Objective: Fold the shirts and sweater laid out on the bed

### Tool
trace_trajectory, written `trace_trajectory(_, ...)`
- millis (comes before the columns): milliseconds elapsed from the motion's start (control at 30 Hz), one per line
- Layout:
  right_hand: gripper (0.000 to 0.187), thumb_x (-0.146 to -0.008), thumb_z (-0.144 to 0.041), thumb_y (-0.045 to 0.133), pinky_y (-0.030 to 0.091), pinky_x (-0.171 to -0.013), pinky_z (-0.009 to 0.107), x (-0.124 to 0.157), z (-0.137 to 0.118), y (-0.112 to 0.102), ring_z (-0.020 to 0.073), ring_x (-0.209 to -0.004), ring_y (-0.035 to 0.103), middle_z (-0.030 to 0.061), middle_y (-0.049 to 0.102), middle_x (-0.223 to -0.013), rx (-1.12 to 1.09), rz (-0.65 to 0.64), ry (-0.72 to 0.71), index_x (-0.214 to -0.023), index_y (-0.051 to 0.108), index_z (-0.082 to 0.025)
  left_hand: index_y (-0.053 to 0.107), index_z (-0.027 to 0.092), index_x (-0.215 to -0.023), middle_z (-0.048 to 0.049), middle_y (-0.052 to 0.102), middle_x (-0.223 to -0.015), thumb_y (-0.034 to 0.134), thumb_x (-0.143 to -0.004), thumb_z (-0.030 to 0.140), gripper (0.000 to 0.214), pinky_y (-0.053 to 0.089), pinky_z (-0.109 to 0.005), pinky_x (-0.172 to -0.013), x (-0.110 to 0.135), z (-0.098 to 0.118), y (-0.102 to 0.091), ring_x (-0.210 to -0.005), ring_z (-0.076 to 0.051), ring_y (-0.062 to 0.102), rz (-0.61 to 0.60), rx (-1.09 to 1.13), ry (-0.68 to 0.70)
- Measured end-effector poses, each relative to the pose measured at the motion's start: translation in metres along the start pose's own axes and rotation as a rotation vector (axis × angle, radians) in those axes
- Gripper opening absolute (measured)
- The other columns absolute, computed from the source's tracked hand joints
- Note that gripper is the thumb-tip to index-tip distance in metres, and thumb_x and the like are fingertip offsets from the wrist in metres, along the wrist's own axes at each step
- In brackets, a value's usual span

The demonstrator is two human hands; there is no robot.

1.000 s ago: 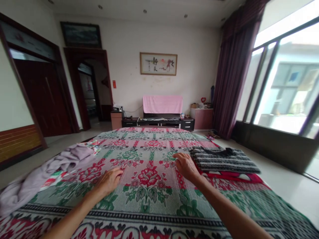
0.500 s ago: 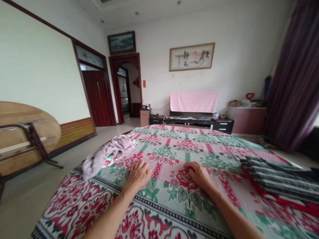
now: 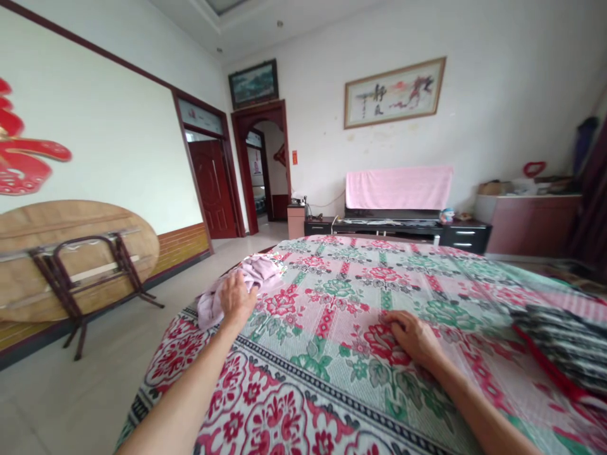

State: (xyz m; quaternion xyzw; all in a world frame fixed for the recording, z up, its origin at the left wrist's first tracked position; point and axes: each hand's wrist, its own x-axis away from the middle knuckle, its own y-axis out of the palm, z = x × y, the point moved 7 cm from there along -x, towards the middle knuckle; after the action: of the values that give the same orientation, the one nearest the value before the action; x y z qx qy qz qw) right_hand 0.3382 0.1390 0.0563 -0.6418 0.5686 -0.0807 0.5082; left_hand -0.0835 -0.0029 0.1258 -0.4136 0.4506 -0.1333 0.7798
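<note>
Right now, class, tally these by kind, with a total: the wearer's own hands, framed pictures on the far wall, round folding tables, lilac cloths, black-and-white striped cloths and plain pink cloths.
Hands: 2 (left hand, right hand)
Framed pictures: 2 (landscape picture, calligraphy picture)
Round folding table: 1
Lilac cloth: 1
Striped cloth: 1
Plain pink cloth: 1
Total: 8

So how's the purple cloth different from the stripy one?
The lilac cloth is plain, while the striped cloth has dark and pale bands. The lilac cloth is crumpled; the striped cloth lies flatter, over something red. The left hand is at the lilac cloth, but neither hand is at the striped cloth. Both are on the flowered cover.
</note>
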Motion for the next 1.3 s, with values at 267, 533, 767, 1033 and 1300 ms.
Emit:
trace_trajectory(267, 0.032, -0.073, -0.024, 0.039, 0.049, -0.084, 0.03, -0.001, 0.001, 0.003, 0.0185, -0.086, 0.066, 0.0048, 0.071, -0.091, 0.016, 0.018, -0.025, -0.079, 0.07, -0.022, 0.067, 0.017, -0.101, -0.0162, 0.069, -0.098, 0.041, -0.086, 0.046, 0.042, 0.042, -0.044, -0.079, -0.032, -0.099, 0.006, -0.094, -0.034, 0.061, -0.297, -0.08, -0.306)
trace_trajectory(533, 0.032, -0.071, -0.035, 0.045, 0.05, -0.081, 0.033, 0.002, 0.008, -0.01, 0.0223, -0.085, 0.067, 0.006, 0.073, -0.091, -0.136, 0.075, 0.172, -0.084, 0.07, -0.021, 0.061, 0.022, -0.121, -0.0083, 0.071, -0.092, 0.031, -0.093, 0.036, 0.043, 0.044, -0.03, -0.07, -0.023, 0.087, -0.03, -0.078, -0.02, 0.064, -0.226, 0.19, 0.074)
trace_trajectory(767, 0.045, -0.07, -0.049, 0.055, 0.054, -0.07, 0.031, 0.015, 0.039, -0.031, 0.0243, -0.085, 0.068, 0.0096, 0.073, -0.096, -0.672, 0.346, 0.387, -0.099, 0.066, -0.016, 0.05, 0.015, -0.134, -0.0107, 0.069, -0.113, 0.051, -0.086, 0.041, 0.055, 0.05, -0.029, -0.084, 0.079, 0.22, -0.014, -0.099, -0.021, 0.065, -0.67, 1.01, 0.512)
trace_trajectory(1033, 0.045, -0.072, -0.051, 0.056, 0.055, -0.075, 0.034, 0.013, 0.049, -0.023, 0.0242, -0.084, 0.07, 0.0133, 0.073, -0.093, -0.946, 0.405, 0.495, -0.096, 0.065, -0.014, 0.071, 0.017, -0.101, -0.0079, 0.071, -0.109, 0.048, -0.082, 0.02, 0.031, 0.047, -0.031, -0.096, 0.057, 0.147, 0.021, -0.104, -0.021, 0.064, -0.315, 0.632, 0.314)
trace_trajectory(1300, 0.047, -0.077, -0.055, 0.048, 0.049, -0.086, 0.035, 0.01, 0.009, -0.033, 0.0242, -0.092, 0.066, 0.0084, 0.072, -0.096, -0.557, 0.135, 0.316, -0.091, 0.07, -0.016, 0.07, 0.018, -0.099, -0.0077, 0.072, -0.102, 0.05, -0.084, 0.041, 0.034, 0.048, -0.033, -0.092, 0.055, 0.09, 0.055, -0.099, -0.022, 0.065, -0.233, 0.556, 0.159)
